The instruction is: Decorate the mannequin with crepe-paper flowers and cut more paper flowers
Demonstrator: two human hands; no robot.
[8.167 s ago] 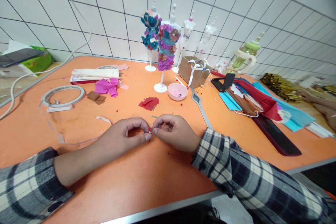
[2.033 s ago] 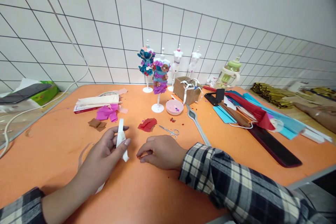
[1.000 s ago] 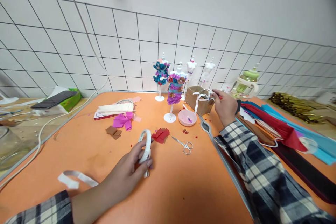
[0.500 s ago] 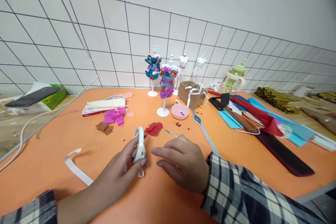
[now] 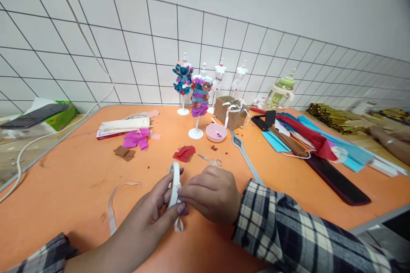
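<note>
A narrow roll of white tape (image 5: 175, 185) stands on edge in my left hand (image 5: 156, 211), with its fingers through and around the ring. A loose tape end curls below my left thumb. My right hand (image 5: 211, 194) is closed, its fingertips pinched against the roll's right side; the exact bit of tape between them is hidden. Small scissors (image 5: 217, 162) lie just beyond my right hand. Cut red paper pieces (image 5: 184, 153) are beyond the roll. A pale strip of tape (image 5: 112, 204) rests on the orange table left of my left wrist.
Decorated dress-form stands (image 5: 200, 98) rise at the back, beside a pink bowl (image 5: 216, 133) and a cardboard box (image 5: 235, 116). Purple paper (image 5: 136, 138) and brown paper (image 5: 124, 153) lie left. A dark case (image 5: 339, 181) and coloured sheets are right. Another person's hand (image 5: 387, 138) is at far right.
My right hand has moved left and its fingertips now meet the tape roll. The view has shifted slightly, and more of the scissors shows.
</note>
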